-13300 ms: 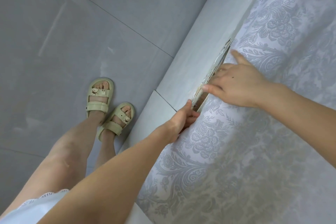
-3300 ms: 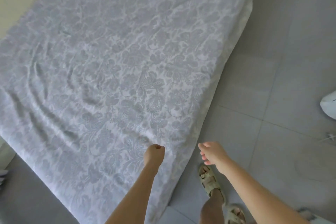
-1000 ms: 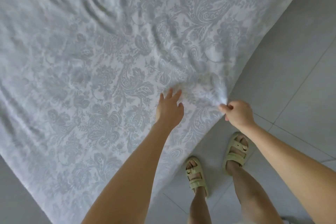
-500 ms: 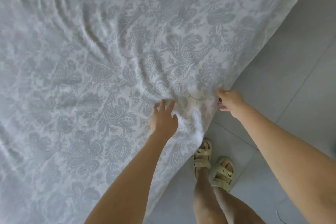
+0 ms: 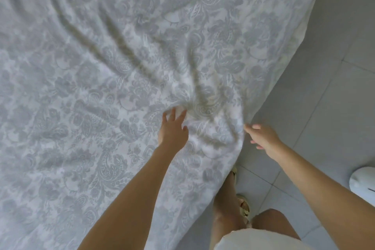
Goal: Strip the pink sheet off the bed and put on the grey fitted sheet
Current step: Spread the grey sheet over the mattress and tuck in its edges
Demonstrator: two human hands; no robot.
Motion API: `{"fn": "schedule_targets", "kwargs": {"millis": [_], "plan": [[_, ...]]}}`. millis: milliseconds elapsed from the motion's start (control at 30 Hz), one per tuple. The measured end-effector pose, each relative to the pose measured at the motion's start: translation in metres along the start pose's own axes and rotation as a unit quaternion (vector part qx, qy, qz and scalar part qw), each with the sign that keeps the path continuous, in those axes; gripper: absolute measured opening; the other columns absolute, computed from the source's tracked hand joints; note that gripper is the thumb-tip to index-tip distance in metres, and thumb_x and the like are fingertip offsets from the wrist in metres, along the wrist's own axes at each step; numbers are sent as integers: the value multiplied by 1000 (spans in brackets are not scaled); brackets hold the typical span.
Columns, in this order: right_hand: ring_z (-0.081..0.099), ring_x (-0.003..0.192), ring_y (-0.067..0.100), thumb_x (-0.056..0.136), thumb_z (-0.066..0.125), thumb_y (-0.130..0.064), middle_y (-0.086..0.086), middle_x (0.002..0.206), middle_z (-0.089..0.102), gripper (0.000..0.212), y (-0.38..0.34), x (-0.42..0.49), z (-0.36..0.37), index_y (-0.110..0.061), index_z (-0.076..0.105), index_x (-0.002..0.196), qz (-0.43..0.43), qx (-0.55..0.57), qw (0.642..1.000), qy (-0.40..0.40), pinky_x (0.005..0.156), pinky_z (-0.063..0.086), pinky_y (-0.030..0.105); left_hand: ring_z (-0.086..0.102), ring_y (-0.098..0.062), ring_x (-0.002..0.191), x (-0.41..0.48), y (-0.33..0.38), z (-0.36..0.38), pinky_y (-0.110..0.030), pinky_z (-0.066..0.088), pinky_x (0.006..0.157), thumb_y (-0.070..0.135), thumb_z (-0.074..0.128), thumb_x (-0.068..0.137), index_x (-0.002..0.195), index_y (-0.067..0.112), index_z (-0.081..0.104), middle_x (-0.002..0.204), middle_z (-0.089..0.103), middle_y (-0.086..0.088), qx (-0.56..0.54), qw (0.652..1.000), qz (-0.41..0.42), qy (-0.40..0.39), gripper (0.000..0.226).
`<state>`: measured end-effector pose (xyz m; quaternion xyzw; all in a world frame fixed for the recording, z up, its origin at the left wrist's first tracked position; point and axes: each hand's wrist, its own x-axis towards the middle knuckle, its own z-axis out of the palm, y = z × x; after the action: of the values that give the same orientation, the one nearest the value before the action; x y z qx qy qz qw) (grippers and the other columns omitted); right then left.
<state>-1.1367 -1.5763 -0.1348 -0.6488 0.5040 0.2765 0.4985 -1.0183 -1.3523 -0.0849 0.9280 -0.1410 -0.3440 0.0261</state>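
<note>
My left hand lies spread flat on the grey fitted sheet covering the bed. My right hand meets its hanging edge, grip unclear. Soft, light cloth, I judge; I'd take the hem.

One head-worn camera looks steeply down, close above the patterned sheet, which fills the left and far side. Tiled floor lies at the right.
</note>
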Motion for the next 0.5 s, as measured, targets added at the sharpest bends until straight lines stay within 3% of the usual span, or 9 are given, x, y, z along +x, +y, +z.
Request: {"fn": "schedule_targets", "kwargs": {"millis": [67, 100, 200, 233, 333, 400, 500], "plan": [[59, 98, 26, 95, 50, -45, 9, 109, 57, 55, -30, 22, -21, -6, 48, 133, 13, 108, 994, 26, 77, 52, 37, -7, -29, 146, 19, 7, -12, -42, 36, 108, 30, 37, 100, 150, 35, 11, 159, -2, 4, 14, 1000, 18, 8, 57], [58, 98, 25, 95, 49, -45, 10, 110, 56, 51, -45, 33, -30, -7, 51, 129, 6, 133, 990, 37, 77, 52, 37, -7, -30, 146, 28, 13, -18, -41, 35, 109, 30, 37, 100, 150, 35, 10, 159, -2, 4, 22, 999, 28, 12, 57], [58, 83, 25, 96, 53, -31, 16, 97, 58, 27, -76, 64, -41, -4, 57, 93, -29, 157, 986, 46, 56, 53, 28, -8, -29, 146, 53, 37, -32, -41, 35, 108, 30, 36, 100, 150, 33, 10, 159, -2, 6, 28, 998, 47, 12, 57], [58, 76, 25, 94, 56, -26, 17, 89, 58, 24, -80, 68, -44, -4, 56, 83, -37, 141, 988, 56, 50, 54, 27, -8, -29, 146, 60, 47, -36, -41, 37, 107, 29, 36, 100, 150, 33, 11, 159, -2, 7, 28, 998, 53, 12, 56], [60, 51, 19, 92, 58, -19, 21, 63, 60, 40, -75, 64, -62, -3, 49, 57, -115, 4, 987, 110, 60, 55, 40, -7, -32, 145, 78, 71, -45, -41, 38, 107, 30, 35, 101, 150, 34, 10, 159, -1, 9, 40, 997, 71, 12, 56], [61, 46, 20, 92, 58, -22, 16, 55, 64, 45, -58, 61, -76, 4, 54, 56, -144, -70, 978, 131, 61, 54, 42, -8, -30, 145, 88, 83, -50, -41, 42, 103, 31, 35, 100, 150, 34, 11, 159, -1, 11, 53, 995, 80, 16, 55], [60, 43, 15, 91, 58, -26, 7, 53, 65, 43, -43, 61, -89, 3, 59, 60, -125, -87, 981, 121, 57, 55, 38, -10, -25, 146, 98, 96, -60, -39, 46, 99, 31, 37, 100, 149, 34, 15, 158, -3, 13, 50, 995, 89, 7, 54]]}}
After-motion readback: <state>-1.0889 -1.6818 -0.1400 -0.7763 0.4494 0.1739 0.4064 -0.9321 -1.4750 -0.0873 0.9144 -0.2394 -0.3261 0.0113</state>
